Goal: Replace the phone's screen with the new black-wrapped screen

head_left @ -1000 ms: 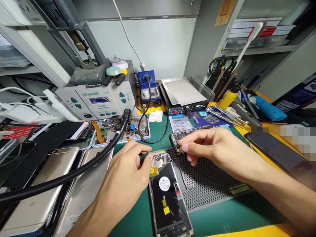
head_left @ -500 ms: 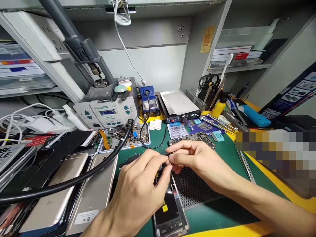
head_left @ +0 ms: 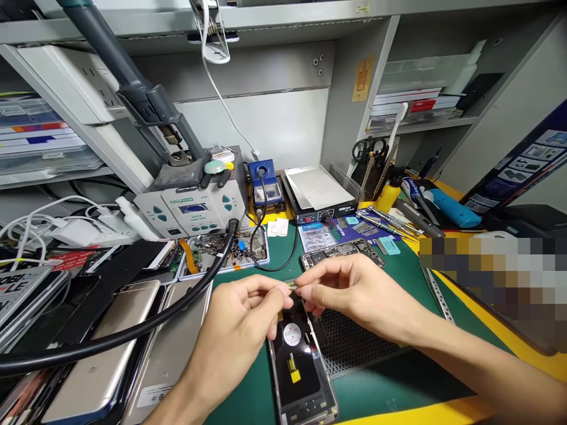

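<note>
A small thin part (head_left: 292, 285), too small to identify, is pinched between the fingertips of both hands. My left hand (head_left: 248, 321) closes on its left end, thumb against forefinger. From the right, my right hand (head_left: 349, 289) grips the other end in a pinch. Under the fingers lies a black phone screen assembly (head_left: 301, 366) with a round white sticker and a yellow patch; its upper end is partly hidden by the hands. Just behind the right hand rests an opened phone frame (head_left: 343, 252) with its inner parts showing.
A black perforated mat (head_left: 354, 342) lies right of the screen. Phones (head_left: 101, 348) are stacked at left under a thick black hose (head_left: 146, 330). Behind stand a rework station (head_left: 195, 209), a blue soldering unit (head_left: 266, 183) and a hot plate (head_left: 325, 206). Tweezers (head_left: 390, 221) lie at right.
My left hand has drawn back and turned, its thumb and forefinger now pinched on the small part. More of the screen assembly and its white sticker shows. The camera view has shifted slightly.
</note>
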`<action>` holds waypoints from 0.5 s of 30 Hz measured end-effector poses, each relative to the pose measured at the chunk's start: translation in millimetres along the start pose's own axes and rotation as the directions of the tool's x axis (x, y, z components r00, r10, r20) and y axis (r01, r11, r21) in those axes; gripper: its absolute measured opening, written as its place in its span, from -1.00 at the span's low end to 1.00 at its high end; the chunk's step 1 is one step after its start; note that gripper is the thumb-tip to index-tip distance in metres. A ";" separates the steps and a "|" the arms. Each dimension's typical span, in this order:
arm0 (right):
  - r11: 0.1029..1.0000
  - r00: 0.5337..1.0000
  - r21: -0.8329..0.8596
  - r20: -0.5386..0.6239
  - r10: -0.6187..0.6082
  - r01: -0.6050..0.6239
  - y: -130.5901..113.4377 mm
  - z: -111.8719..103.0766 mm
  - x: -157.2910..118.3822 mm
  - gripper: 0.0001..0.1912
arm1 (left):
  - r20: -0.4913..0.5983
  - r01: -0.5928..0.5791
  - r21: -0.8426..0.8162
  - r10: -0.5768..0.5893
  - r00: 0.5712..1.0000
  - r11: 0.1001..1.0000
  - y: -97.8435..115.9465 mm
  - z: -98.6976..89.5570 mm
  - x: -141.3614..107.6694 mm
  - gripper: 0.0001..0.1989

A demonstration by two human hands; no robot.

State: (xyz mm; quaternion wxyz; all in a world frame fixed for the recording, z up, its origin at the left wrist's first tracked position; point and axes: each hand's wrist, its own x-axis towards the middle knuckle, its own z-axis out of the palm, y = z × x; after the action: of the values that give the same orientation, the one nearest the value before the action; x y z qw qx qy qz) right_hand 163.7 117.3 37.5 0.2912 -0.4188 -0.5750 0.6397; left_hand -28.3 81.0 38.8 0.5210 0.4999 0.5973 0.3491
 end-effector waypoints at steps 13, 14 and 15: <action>0.696 0.886 -0.604 0.036 -0.463 0.388 6.9 6.4 -7.6 -0.83 | 0.058 0.107 -0.079 -0.103 0.993 0.991 -6.9 -4.8 3.3 -0.64; 0.697 0.885 -0.602 0.037 -0.463 0.390 7.2 6.6 -7.2 -0.83 | 0.062 0.108 -0.077 -0.104 0.993 0.991 -7.2 -5.2 4.0 -0.64; 0.699 0.886 -0.599 0.038 -0.462 0.390 7.2 6.9 -6.8 -0.84 | 0.068 0.110 -0.072 -0.105 0.992 0.991 -7.4 -5.5 4.8 -0.65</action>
State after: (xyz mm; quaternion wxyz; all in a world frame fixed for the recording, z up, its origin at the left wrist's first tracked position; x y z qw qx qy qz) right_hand 161.7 106.8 31.8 0.3192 -0.3796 -0.8081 0.3178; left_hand -35.2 84.2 31.7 0.5764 0.4578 0.5927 0.3269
